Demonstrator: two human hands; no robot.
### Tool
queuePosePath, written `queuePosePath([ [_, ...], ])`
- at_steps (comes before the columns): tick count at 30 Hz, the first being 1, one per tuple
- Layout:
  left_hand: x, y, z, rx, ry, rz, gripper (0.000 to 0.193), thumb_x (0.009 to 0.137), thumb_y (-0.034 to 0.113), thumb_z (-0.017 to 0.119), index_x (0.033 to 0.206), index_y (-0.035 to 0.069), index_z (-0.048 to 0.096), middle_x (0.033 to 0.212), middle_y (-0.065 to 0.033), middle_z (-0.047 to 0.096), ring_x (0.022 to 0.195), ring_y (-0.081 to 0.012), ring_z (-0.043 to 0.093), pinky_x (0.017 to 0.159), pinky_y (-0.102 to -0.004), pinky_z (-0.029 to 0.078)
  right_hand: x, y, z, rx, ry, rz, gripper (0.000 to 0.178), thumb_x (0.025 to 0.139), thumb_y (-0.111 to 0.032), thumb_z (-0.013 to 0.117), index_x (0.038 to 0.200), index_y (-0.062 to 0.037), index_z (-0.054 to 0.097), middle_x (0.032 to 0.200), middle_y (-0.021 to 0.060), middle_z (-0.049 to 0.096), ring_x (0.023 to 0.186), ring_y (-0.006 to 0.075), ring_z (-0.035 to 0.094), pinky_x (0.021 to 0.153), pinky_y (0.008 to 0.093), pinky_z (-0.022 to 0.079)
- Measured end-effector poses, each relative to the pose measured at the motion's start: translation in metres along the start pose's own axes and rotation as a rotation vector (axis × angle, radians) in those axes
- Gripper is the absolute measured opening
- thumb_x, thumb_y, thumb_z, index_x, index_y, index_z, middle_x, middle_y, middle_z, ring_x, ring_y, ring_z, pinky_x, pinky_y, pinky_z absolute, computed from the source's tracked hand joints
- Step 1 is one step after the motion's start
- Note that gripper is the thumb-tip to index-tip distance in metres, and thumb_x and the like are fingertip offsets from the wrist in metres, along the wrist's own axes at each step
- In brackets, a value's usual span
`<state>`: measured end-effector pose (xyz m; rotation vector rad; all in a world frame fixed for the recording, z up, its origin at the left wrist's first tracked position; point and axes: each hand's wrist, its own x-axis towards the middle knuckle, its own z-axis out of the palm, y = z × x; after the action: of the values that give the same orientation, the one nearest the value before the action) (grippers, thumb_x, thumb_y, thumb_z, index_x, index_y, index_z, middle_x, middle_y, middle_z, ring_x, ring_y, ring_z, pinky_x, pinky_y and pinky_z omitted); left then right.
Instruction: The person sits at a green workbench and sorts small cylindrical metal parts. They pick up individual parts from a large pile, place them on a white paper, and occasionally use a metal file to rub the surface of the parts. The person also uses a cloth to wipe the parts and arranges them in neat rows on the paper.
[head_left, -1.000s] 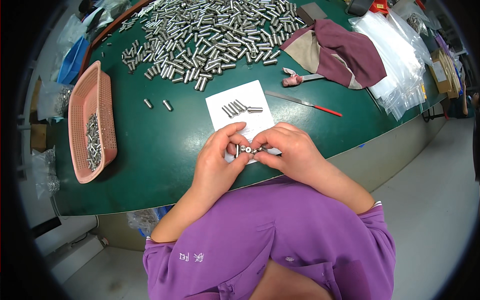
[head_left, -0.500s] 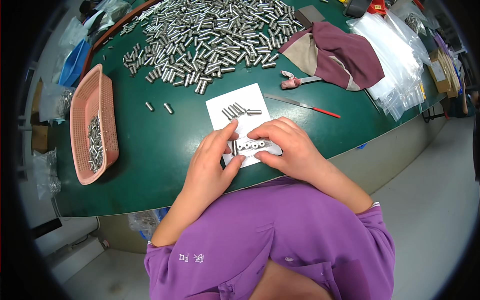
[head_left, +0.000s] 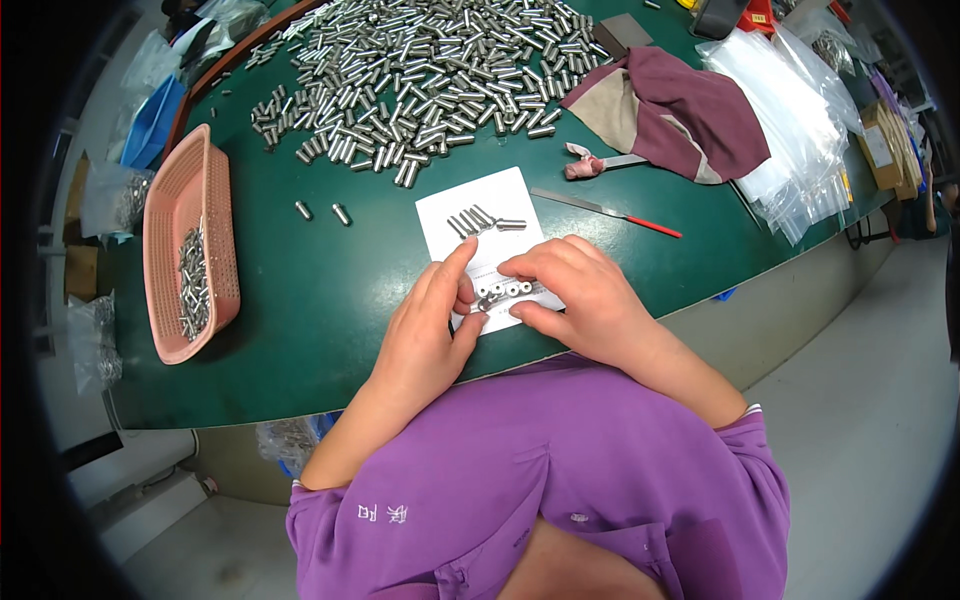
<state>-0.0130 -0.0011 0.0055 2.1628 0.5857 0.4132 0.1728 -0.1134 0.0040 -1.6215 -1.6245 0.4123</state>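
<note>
A white paper sheet (head_left: pixel 447 208) lies on the green table in front of me, under both hands. Short metal pins (head_left: pixel 470 220) lie in a small group on its upper part. Below them, several pieces with round pale ends and dark centre holes (head_left: pixel 513 289) form a row between my hands. My left hand (head_left: pixel 425 315) curls at the row's left end, with a tilted metal pin (head_left: pixel 485 303) at its thumb and finger tips. My right hand (head_left: pixel 580 295) rests at the right end, thumb and forefinger apart on either side of the row, gripping nothing visible.
A large heap of metal pins (head_left: pixel 420 85) covers the far table. At left stands a pink basket (head_left: pixel 222 240) with small metal parts; two loose pins (head_left: pixel 341 215) lie nearby. A red-handled file (head_left: pixel 640 222), maroon cloth (head_left: pixel 690 110) and clear plastic bags (head_left: pixel 775 130) lie right.
The pin at my left fingertips has gone from nearly upright to tilted, moving slightly right, under the row's left end. My right hand has hardly moved.
</note>
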Motion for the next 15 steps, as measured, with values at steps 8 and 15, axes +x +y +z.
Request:
queuePosePath([
  [8,0.0056,0.0036,0.0037,0.073,0.044,0.050,0.057,0.073,-0.004,0.077,0.126,0.003,0.058,0.101,-0.0076,0.061,0.078,-0.0179,0.057,0.069,-0.0304,0.050,0.0032,0.0036,0.0071,0.021,-0.031,-0.041,0.032,0.078,-0.010,0.074,0.108,-0.0094,0.065,0.101,0.0070,0.062,0.096,0.0296,0.060,0.084,0.0414,0.050],
  [15,0.0043,0.0046,0.0017,0.074,0.045,0.010,0.053,0.073,-0.003,0.076,0.123,0.003,0.059,0.098,-0.0074,0.062,0.079,-0.0184,0.059,0.069,-0.0307,0.051,0.0040,0.0007,0.0046,0.003,-0.041,-0.007,0.029,0.077,-0.009,0.074,0.105,-0.0084,0.065,0.101,0.0078,0.062,0.097,0.0303,0.060,0.084,0.0417,0.050],
])
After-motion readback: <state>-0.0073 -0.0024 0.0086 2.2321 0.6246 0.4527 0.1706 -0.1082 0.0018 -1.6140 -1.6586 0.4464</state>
